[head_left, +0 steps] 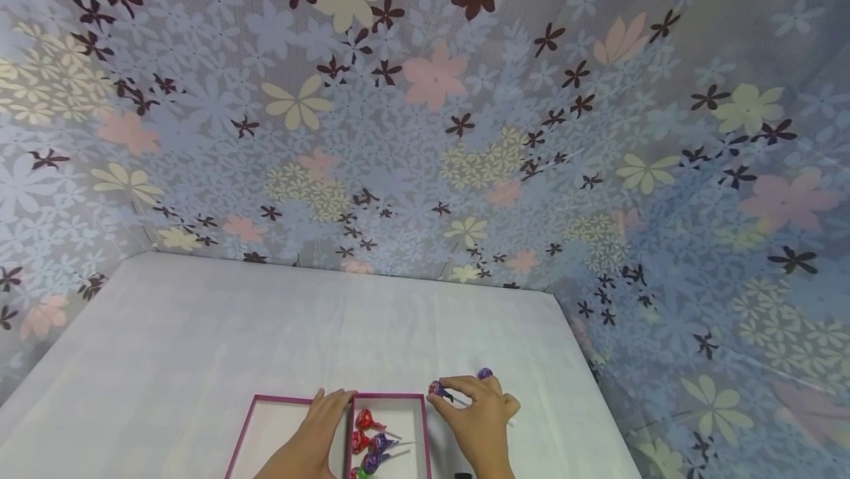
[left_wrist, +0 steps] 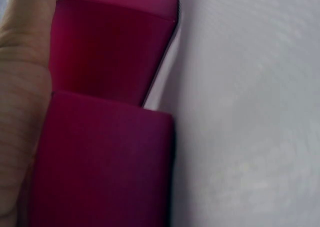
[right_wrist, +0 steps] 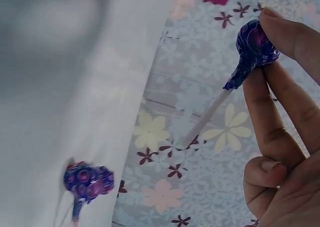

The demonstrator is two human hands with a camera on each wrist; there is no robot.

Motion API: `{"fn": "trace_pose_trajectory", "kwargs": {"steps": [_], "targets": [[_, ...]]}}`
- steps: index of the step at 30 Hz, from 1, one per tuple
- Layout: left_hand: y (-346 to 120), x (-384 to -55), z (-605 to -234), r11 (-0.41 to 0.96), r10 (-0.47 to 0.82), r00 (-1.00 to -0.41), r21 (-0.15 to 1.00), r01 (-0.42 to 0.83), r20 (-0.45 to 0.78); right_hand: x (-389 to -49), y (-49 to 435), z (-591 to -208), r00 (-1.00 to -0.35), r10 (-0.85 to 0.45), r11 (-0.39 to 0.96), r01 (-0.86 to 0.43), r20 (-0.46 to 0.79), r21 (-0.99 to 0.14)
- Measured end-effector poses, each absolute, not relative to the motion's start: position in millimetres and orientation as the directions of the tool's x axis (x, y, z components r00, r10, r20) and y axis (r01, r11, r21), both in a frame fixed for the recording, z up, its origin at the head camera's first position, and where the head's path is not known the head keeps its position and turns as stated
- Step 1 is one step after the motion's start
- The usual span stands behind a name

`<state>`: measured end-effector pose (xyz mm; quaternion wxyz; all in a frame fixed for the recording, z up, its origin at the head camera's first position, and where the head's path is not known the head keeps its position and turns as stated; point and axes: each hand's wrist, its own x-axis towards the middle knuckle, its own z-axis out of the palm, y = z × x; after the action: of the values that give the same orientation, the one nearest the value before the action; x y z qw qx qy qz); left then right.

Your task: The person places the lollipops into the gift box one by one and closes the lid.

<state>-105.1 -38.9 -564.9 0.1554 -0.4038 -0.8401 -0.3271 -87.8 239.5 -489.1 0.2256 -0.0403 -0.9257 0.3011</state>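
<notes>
My right hand (head_left: 481, 416) pinches a purple-wrapped lollipop (right_wrist: 252, 39) by its head between thumb and fingers, just right of the pink-rimmed box (head_left: 427, 427); its white stick points away from the fingertips. Inside that box lie several lollipops in red (head_left: 367, 420), purple (head_left: 373, 460) and green wrappers. My left hand (head_left: 315, 431) holds the box at its left wall, its fingertips at the far corner. In the left wrist view, the hand lies along pink walls (left_wrist: 100, 157); part of its grip is hidden.
Left of the box stands a second pink-rimmed tray or lid (head_left: 242, 435). More purple lollipops (right_wrist: 87, 182) lie on the white table (head_left: 319, 331) beyond my right hand. A small black object (head_left: 462, 475) shows at the bottom edge. Flowered cloth (head_left: 398, 132) hangs behind the table.
</notes>
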Motion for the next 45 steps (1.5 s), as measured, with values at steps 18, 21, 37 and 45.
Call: {"fn": "trace_pose_trajectory", "kwargs": {"steps": [18,21,37,45], "targets": [[-39,-106,-562,0.468,0.574,-0.588,0.361,0.807,0.57,-86,212,-476,-0.907,0.128,0.776,-0.161,0.402,-0.61],[-40,-105,-560,0.467,0.584,-0.611,0.395,0.791,0.534,-86,209,-475,-0.907,0.103,0.771,-0.187,0.408,-0.609],[-42,-101,-555,0.496,0.591,-0.713,0.527,0.69,0.377,-82,197,-480,-0.948,-0.051,0.763,-0.24,0.314,-0.601],[-40,-102,-558,0.469,0.593,-0.664,0.475,0.745,0.456,-85,198,-480,-0.926,-0.115,0.769,-0.313,0.36,-0.558]]}}
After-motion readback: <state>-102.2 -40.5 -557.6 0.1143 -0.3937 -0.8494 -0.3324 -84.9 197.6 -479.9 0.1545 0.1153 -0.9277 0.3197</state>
